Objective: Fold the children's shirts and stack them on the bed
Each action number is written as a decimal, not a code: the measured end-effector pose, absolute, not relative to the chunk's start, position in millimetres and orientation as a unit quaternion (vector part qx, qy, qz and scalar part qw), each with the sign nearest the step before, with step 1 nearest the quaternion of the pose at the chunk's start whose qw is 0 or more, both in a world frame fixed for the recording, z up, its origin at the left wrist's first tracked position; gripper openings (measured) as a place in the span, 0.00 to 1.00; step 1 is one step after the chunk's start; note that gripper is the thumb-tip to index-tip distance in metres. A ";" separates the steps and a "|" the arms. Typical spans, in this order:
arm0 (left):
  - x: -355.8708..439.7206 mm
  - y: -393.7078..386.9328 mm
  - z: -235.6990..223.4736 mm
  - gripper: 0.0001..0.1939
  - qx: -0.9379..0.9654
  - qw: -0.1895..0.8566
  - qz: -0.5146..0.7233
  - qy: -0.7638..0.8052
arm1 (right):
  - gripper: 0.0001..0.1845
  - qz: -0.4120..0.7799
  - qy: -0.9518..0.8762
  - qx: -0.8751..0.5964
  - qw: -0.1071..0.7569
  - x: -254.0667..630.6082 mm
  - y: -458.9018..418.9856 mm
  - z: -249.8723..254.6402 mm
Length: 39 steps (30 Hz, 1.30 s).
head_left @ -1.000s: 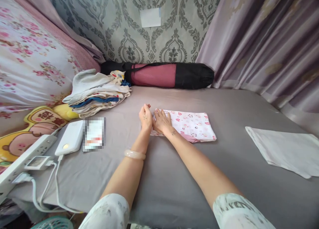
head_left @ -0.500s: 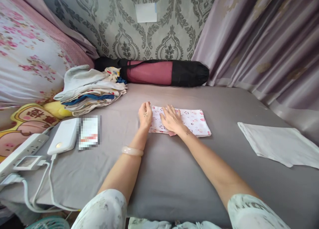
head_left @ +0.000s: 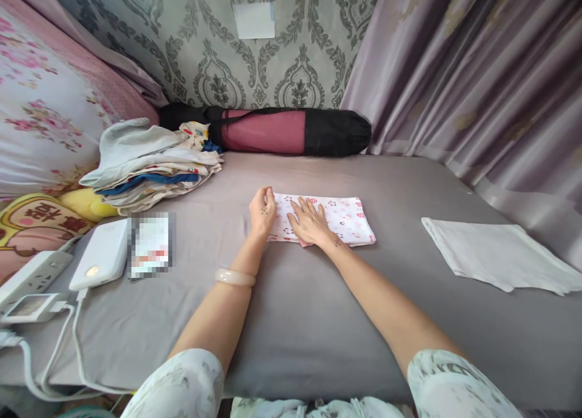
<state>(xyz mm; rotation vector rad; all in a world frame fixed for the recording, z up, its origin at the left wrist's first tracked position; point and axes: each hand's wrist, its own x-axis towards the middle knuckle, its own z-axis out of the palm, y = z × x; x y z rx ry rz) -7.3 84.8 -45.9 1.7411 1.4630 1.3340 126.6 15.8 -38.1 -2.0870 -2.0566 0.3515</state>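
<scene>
Flat item (head_left: 151, 246) unreadable under pixelation; power strip (head_left: 38, 276) partly beyond left edge.

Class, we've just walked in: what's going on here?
A person's bare right hand lies spread on a folded white cloth with pink prints. The left hand, loosely curled, is at its left edge. A folded plain white cloth lies to the right on the grey sheet; a heap of mixed fabrics sits back left.
</scene>
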 end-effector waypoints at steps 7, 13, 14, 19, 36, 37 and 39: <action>-0.9 80.7 -48.6 0.17 0.712 0.189 0.460 0.495 | 0.31 0.079 -0.669 -0.735 0.081 170.6 4.3 -29.9; -2.6 81.7 -53.4 0.18 0.755 0.134 0.428 0.479 | 0.32 0.075 -0.661 -0.745 0.060 178.8 -3.0 -40.7; -2.8 81.8 -54.0 0.18 0.762 0.123 0.423 0.475 | 0.32 0.074 -0.660 -0.745 0.066 177.8 -3.1 -41.3; 0.8 77.2 -52.3 0.16 0.794 0.074 0.385 0.464 | 0.31 0.090 -0.660 -0.740 0.091 180.8 -4.6 -37.7; 11.4 67.6 -55.5 0.17 0.842 0.052 0.304 0.442 | 0.30 0.080 -0.624 -0.772 0.085 198.9 -10.2 -38.0; 11.4 67.5 -55.5 0.17 0.846 0.049 0.299 0.439 | 0.30 0.087 -0.625 -0.771 0.089 200.7 -10.0 -36.5; 11.4 67.4 -56.3 0.18 0.852 0.046 0.293 0.431 | 0.31 0.083 -0.619 -0.774 0.102 206.0 -10.0 -33.7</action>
